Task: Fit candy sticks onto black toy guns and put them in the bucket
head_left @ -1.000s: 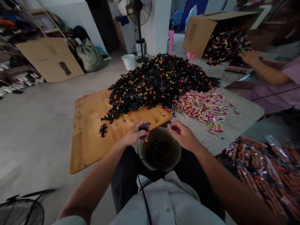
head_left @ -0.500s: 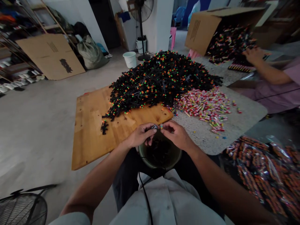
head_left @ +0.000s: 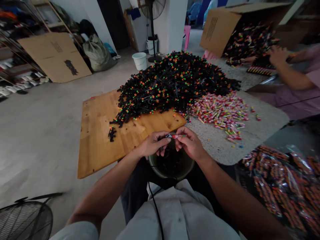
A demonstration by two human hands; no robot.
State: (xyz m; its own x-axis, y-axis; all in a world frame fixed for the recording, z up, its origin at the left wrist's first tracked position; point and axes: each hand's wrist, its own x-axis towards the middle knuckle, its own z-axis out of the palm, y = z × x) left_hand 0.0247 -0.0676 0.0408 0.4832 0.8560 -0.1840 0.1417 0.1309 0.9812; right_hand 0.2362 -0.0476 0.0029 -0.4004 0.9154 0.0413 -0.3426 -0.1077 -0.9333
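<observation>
Above a bucket (head_left: pixel 172 175) between my knees, both hands work close together. My left hand (head_left: pixel 153 144) is closed on a small black toy gun, mostly hidden by the fingers. Pinched in my right hand (head_left: pixel 190 142) is a small pink-and-red tube (head_left: pixel 175 136), its end meeting the toy gun's front; whether it is inserted I cannot tell. Dark pieces lie inside the bucket. Ahead rises a big heap of black toy guns (head_left: pixel 172 83) with orange and green tips. Beside it spreads a pile of similar pink tubes (head_left: pixel 220 108).
One toy gun (head_left: pixel 112 134) lies apart on the wooden board (head_left: pixel 97 146). A grey speckled table (head_left: pixel 265 123) adjoins it. Across it, a co-worker's hand (head_left: pixel 278 56) handles pieces by a tipped cardboard box (head_left: pixel 217 31). Plastic-bagged goods (head_left: pixel 277 186) sit at right, a fan (head_left: pixel 27 220) lower left.
My right hand has turned, and the pink-and-red tube now shows lengthwise against the toy gun's front. The co-worker's hands have shifted right. The view has tilted slightly.
</observation>
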